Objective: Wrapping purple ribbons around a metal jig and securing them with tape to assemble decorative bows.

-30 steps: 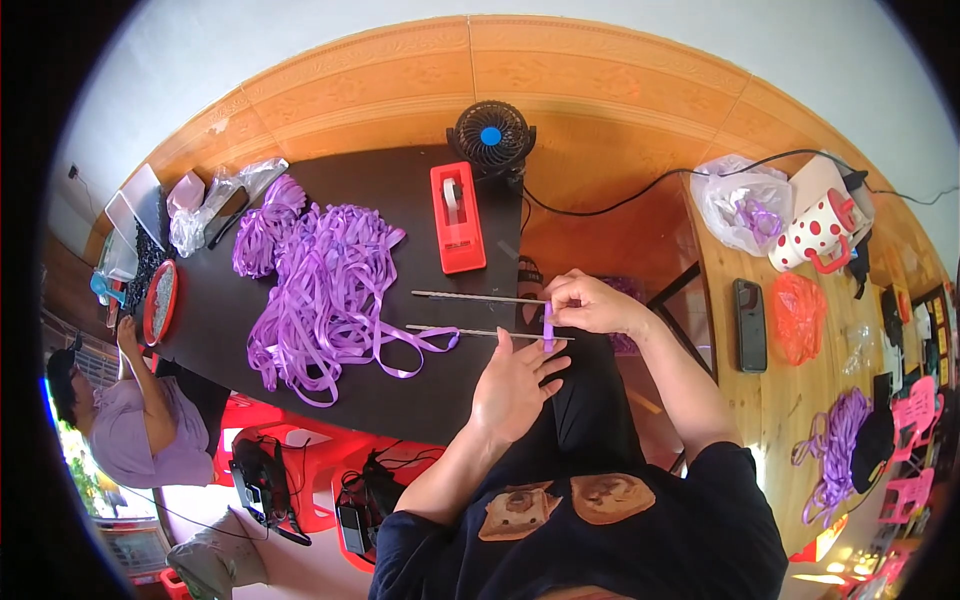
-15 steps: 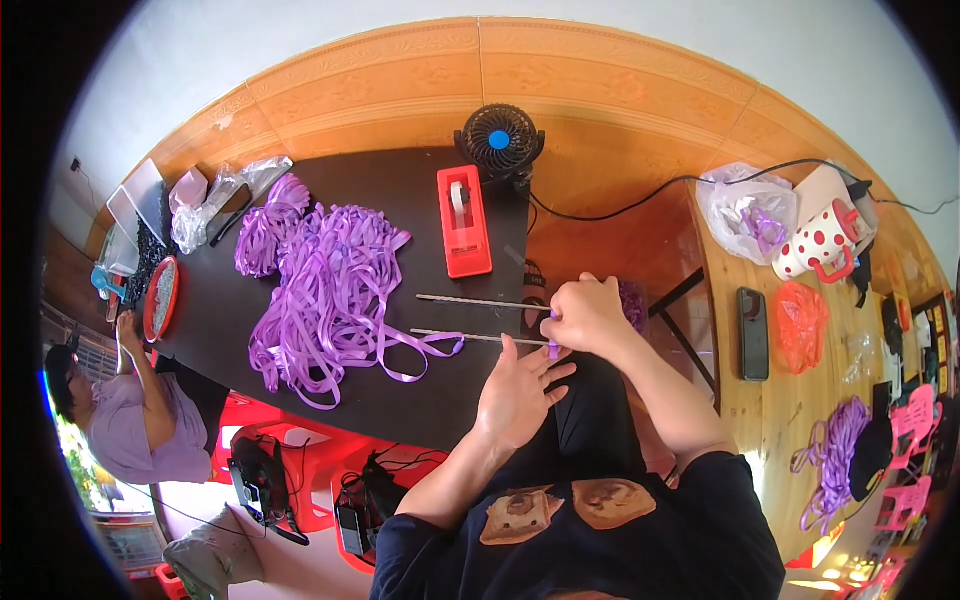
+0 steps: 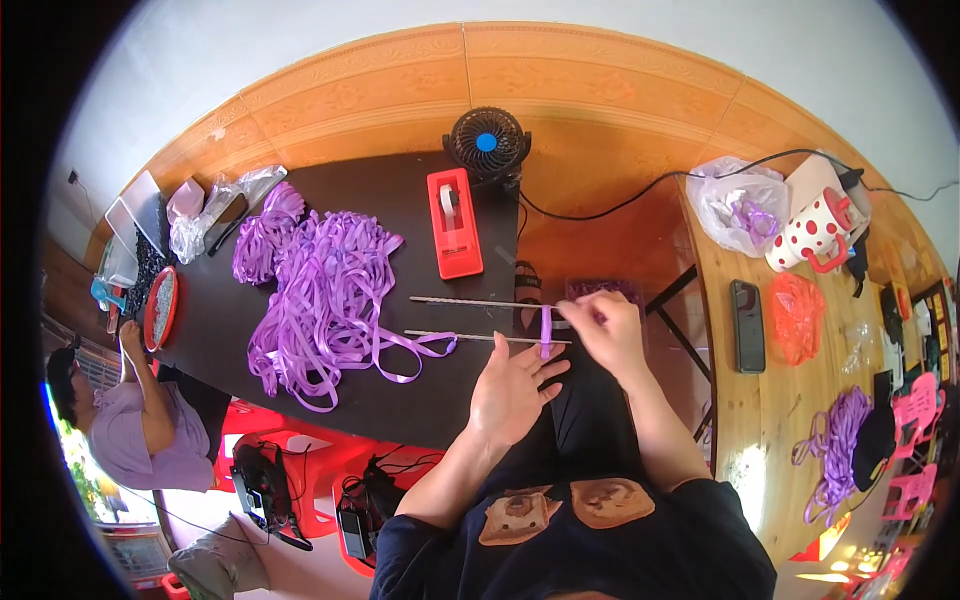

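Two thin metal rods (image 3: 475, 301) run side by side over the dark table's right edge. Near their right ends, a band of purple ribbon (image 3: 546, 328) spans both rods. My left hand (image 3: 512, 392) is open below the lower rod, palm up and fingers spread, fingertips close to the band. Just right of the band is my right hand (image 3: 610, 335), its fingers curled together and slightly blurred; what they pinch is hidden. From a large heap of purple ribbon (image 3: 325, 290) on the table, a loop reaches the lower rod, ending in a darker purple knot or tip.
A red tape dispenser (image 3: 455, 225) and a small black fan (image 3: 487, 142) stand toward the back of the dark table (image 3: 400, 400). On the wooden table (image 3: 735, 420) at right lie a phone (image 3: 747, 326), bags, a dotted cup (image 3: 808, 232) and more ribbon. Another person (image 3: 145, 420) sits at left.
My right hand has drawn back from the rods to the right and turned, uncovering the ribbon band across both. My left hand has stayed almost in place.
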A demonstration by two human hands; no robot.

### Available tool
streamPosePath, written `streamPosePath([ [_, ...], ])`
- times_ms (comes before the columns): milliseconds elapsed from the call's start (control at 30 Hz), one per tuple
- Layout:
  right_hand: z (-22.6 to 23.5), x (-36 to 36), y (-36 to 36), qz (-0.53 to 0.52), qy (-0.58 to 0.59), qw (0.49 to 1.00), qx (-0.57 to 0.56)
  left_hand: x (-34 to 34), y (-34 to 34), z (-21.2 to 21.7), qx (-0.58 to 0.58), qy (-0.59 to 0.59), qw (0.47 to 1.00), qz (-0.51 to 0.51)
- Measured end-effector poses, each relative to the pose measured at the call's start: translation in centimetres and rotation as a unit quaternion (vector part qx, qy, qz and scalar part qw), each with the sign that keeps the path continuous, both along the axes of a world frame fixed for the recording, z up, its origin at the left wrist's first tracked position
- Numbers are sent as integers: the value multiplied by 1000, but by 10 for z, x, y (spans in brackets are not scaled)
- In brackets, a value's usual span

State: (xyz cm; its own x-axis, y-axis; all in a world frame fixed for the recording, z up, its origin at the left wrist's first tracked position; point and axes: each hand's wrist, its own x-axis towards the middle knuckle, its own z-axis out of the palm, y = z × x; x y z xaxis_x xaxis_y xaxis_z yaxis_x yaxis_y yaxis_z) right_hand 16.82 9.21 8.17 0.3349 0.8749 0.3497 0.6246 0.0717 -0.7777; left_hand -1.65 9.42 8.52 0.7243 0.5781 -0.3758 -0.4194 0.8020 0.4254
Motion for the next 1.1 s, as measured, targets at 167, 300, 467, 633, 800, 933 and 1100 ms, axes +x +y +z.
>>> streamPosePath([
  [167, -32, 17, -15, 59, 432, 892, -117, 0, -1, 4, -5, -3, 1000, -3],
  [300, -21, 5, -9, 96, 463, 866, -164, 0, 0, 4, -6, -16, 1000, -2],
  [467, -39, 8, 5, 184, 533, 814, -139, 1, 1, 4, -14, -8, 1000, 3],
  [633, -61, 9, 16, 266, 565, 770, -128, 2, 0, 6, -12, 3, 1000, 2],
  [800, -57, -5, 24, 270, 607, 733, -148, 0, 0, 1, -25, 4, 1000, 0],
  [933, -57, -11, 30, 285, 635, 707, -127, 1, 2, 4, -20, 2, 1000, 1],
  [1100, -58, -22, 26, 233, 629, 733, -114, 1, 1, 3, -25, -3, 1000, 2],
])
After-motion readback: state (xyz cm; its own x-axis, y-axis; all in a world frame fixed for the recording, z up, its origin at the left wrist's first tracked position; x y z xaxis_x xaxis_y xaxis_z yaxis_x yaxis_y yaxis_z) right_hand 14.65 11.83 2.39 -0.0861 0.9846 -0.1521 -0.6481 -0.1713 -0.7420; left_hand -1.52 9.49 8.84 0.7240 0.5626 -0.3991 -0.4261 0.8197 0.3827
